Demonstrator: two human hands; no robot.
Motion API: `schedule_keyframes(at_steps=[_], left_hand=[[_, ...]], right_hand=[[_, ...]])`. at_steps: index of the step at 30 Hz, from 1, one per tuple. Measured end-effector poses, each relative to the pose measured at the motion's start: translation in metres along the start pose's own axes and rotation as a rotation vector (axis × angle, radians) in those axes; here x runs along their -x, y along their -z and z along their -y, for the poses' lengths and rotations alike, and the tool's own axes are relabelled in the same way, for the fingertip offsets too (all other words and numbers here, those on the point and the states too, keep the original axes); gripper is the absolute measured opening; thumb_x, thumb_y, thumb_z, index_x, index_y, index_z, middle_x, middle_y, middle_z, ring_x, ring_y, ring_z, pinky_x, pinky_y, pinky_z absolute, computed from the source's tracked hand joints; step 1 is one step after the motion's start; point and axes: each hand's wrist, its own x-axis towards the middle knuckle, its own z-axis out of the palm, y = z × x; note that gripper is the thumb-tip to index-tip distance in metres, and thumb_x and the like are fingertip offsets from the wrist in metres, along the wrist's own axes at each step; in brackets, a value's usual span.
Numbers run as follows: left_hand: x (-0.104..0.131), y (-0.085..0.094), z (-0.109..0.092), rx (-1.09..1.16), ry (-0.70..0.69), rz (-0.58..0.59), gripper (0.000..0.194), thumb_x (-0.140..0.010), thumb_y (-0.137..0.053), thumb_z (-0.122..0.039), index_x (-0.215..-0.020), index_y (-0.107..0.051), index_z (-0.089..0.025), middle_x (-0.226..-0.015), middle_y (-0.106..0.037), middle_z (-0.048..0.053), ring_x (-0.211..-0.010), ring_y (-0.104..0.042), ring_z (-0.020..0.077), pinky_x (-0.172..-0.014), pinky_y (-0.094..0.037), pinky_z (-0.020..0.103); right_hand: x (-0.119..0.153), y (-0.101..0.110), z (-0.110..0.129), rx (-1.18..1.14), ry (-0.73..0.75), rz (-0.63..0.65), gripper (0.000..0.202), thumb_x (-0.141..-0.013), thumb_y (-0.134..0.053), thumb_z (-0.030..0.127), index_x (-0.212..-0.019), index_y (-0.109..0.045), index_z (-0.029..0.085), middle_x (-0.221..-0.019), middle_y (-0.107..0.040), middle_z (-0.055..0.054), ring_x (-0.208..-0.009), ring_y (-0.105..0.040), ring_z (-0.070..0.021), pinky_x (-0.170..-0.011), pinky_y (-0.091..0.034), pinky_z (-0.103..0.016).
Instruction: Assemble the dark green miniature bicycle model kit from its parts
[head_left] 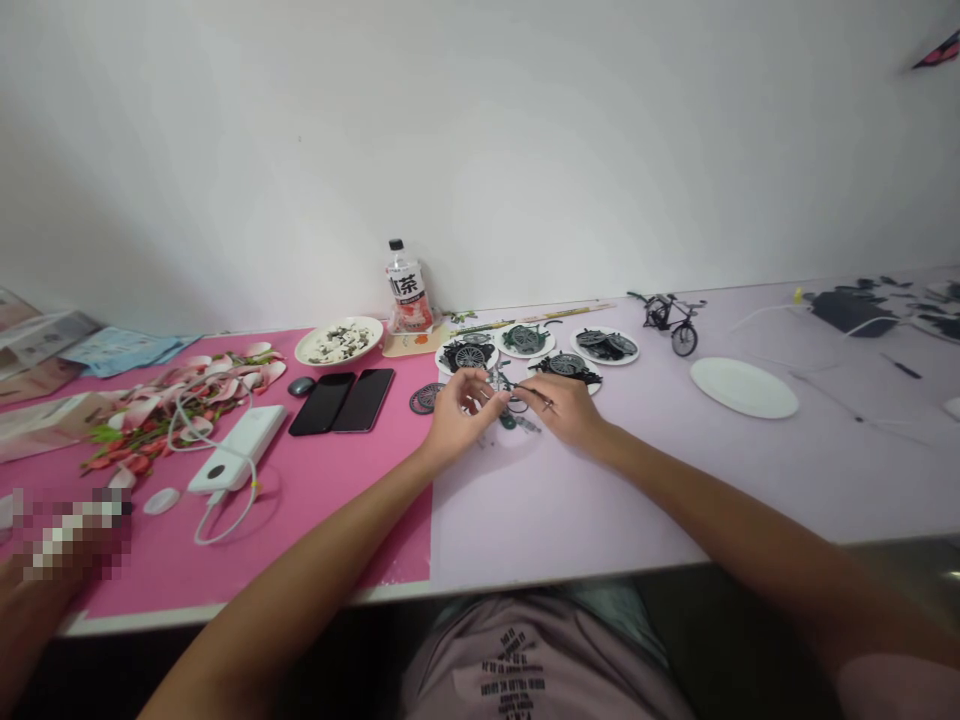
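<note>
My left hand (466, 412) and my right hand (564, 405) meet over the pale table. Fingers of both hands are pinched on a small dark model-bicycle part (517, 393); its exact shape is too small to tell. Just below them lie small loose green and grey pieces (519, 424). Toy bicycle wheels (427, 398) rest beside my left hand. Behind my hands stand small white plates of black and dark green parts, among them a plate of wheels (469, 355), a plate of green pieces (525, 340) and a plate of black pieces (604, 345).
An assembled model bicycle (673, 322) stands right of the plates, near a white plate (744, 388). To the left are a drink bottle (409, 290), a bowl (340, 343), two phones (343, 403), a power bank (238, 449) and artificial petals (191, 400). Another person's hand (75, 535) is at far left.
</note>
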Motion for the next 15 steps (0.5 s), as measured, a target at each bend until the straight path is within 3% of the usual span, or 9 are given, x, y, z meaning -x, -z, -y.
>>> schedule_keyframes(at_steps=[7, 15], left_hand=[[-0.0033, 0.0014, 0.0053, 0.03, 0.04, 0.076, 0.047, -0.081, -0.079, -0.048, -0.108, -0.054, -0.02, -0.087, -0.064, 0.001, -0.076, -0.064, 0.0139, -0.061, -0.046, 0.024], [-0.0041, 0.0012, 0.0046, 0.018, 0.06, 0.085, 0.047, -0.079, -0.08, -0.049, -0.107, -0.053, -0.021, -0.086, -0.062, 0.001, -0.077, -0.064, 0.0147, -0.062, -0.045, 0.024]], right_hand=[[0.0017, 0.0008, 0.0031, -0.039, -0.05, 0.038, 0.035, -0.104, -0.052, 0.041, -0.084, -0.071, 0.02, -0.077, -0.071, -0.006, -0.067, -0.061, -0.0174, -0.066, -0.043, -0.029], [0.0021, 0.0011, 0.0047, -0.062, -0.058, 0.06, 0.036, -0.104, -0.051, 0.042, -0.085, -0.07, 0.019, -0.077, -0.071, -0.005, -0.067, -0.06, -0.0164, -0.065, -0.043, -0.028]])
